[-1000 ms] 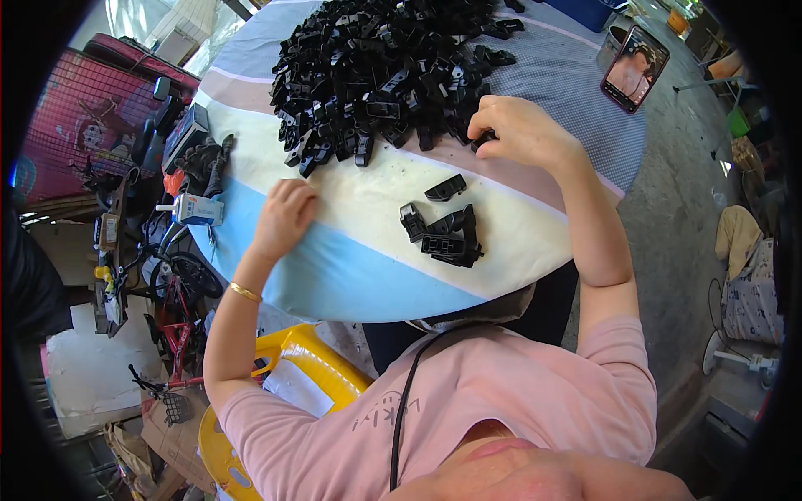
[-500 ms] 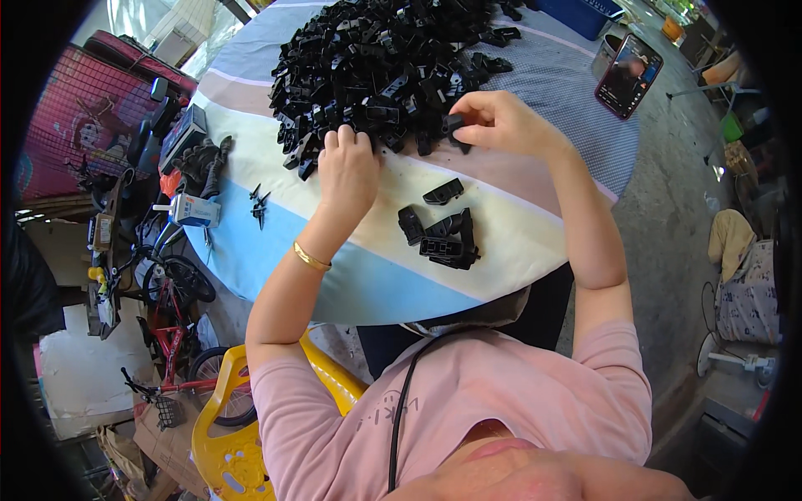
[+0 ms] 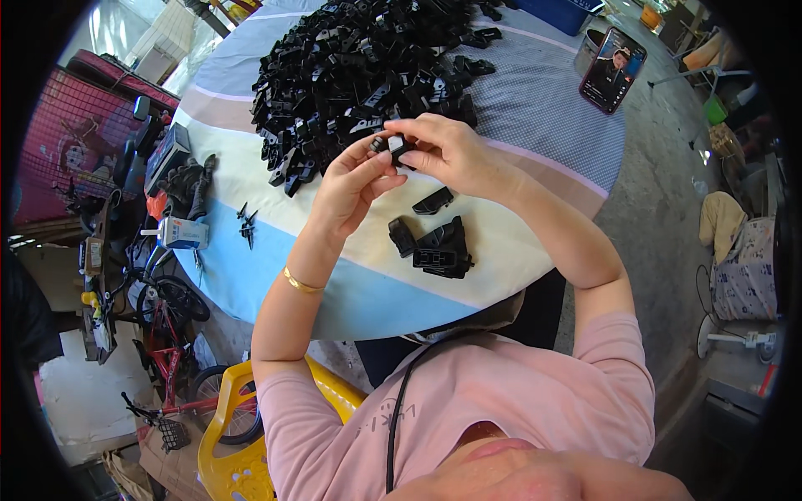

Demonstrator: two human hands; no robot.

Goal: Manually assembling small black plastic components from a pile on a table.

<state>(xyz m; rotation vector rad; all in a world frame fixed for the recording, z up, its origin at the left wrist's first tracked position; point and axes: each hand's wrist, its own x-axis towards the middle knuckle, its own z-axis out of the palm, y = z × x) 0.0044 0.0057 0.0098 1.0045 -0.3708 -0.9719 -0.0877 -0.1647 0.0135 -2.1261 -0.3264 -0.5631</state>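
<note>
Floor (image 3: 660, 192) is bare grey, right of the black heap (image 3: 351, 83); table (image 3: 543, 117) under the heap has a curved edge and a striped blue, cream and mauve cloth, dotted right of the heap; red bike (image 3: 167, 359) is past the table edge, left of the heap; yellow chair (image 3: 209, 455) is also left, on the person's side of the heap; heap sits mid-table, probably to be in reach of both hands; blue basket (image 3: 555, 12) is at the heap's far right; left hand (image 3: 344, 188) and right hand (image 3: 455, 154) meet at the heap's near edge, fingertips together; phone (image 3: 614, 71) tilts up right of the heap, screen toward the person, likely for hands-free viewing; black pieces (image 3: 443, 250) lie clustered in front of the heap, apart from it, presumably so they don't mix in; held part (image 3: 399, 152) is black, at the heap's near edge; right thumb and fingers clamp it, left thumb and forefinger pinch its left end, fingertips only, probably because it's small; can't tell if left also has a second bit; thin black bits (image 3: 247, 225) lie left of the heap, nearer the person, maybe so they don't get lost in it.
</note>
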